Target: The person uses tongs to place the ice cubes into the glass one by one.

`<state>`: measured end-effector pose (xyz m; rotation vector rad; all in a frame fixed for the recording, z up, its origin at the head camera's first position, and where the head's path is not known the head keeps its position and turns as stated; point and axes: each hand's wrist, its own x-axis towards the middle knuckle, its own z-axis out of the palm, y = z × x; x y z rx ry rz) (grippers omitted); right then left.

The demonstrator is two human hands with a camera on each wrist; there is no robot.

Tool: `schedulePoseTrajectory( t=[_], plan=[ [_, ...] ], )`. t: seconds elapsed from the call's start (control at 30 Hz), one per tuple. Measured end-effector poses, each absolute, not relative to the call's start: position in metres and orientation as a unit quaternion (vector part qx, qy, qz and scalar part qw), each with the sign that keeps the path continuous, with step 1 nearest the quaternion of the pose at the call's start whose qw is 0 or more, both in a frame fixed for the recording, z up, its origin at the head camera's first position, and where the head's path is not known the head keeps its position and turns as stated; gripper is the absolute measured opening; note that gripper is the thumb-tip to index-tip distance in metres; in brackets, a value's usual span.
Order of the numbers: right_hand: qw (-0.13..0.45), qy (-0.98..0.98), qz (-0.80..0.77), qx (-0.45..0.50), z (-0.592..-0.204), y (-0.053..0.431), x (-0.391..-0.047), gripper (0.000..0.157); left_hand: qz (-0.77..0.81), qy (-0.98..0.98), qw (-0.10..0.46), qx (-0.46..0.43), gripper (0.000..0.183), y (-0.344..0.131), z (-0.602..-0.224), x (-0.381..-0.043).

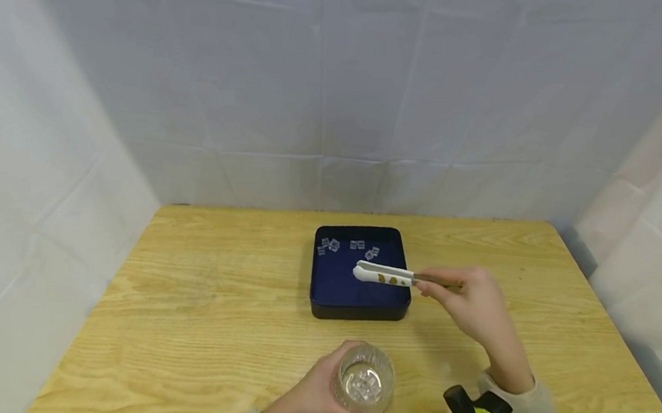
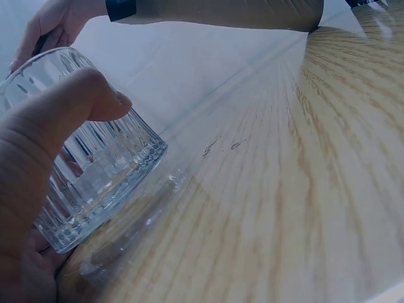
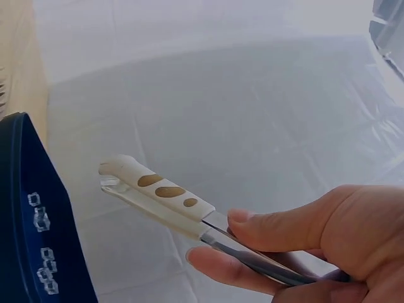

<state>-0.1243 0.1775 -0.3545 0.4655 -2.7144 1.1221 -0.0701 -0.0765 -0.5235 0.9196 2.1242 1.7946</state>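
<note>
My left hand (image 1: 316,391) curls round a ribbed clear glass (image 1: 388,381) near the front of the table. Several clear cubes (image 1: 364,386) lie in its bottom. In the left wrist view the thumb (image 2: 95,95) presses along the side of the glass. My right hand (image 1: 471,303) pinches metal tongs with white, brown-spotted tips (image 1: 384,276), held over the right side of a dark blue tray (image 1: 352,295). Between the tong tips the right wrist view shows a small clear cube (image 3: 110,181). More clear cubes (image 1: 333,245) are scattered along the tray's far side.
Under everything is a wood-grain table (image 1: 206,321). A white sheet (image 1: 294,96) hangs behind it and on both sides. The tray's raised rim (image 1: 356,314) stands just beyond the glass. A black strap mount (image 1: 476,405) sits at the right wrist.
</note>
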Motion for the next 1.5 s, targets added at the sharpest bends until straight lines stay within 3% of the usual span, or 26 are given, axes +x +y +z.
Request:
schedulePoseTrajectory(
  t=[0.5,0.77,1.5],
  plan=[
    [0.064,-0.898,0.39,0.192,-0.333,0.188,-0.101,0.014,0.617,0.716,0.111,0.307,0.095,-0.077,-0.524,-0.069],
    [0.029,-0.895,0.39,0.216,-0.326,0.195,-0.093,0.018,0.618,0.716,0.115,0.305,0.095,-0.078,-0.523,-0.069],
    [-0.061,-0.871,0.362,0.325,-0.324,0.195,-0.084,0.011,0.611,0.72,0.122,0.306,0.097,-0.079,-0.521,-0.07]
  ],
)
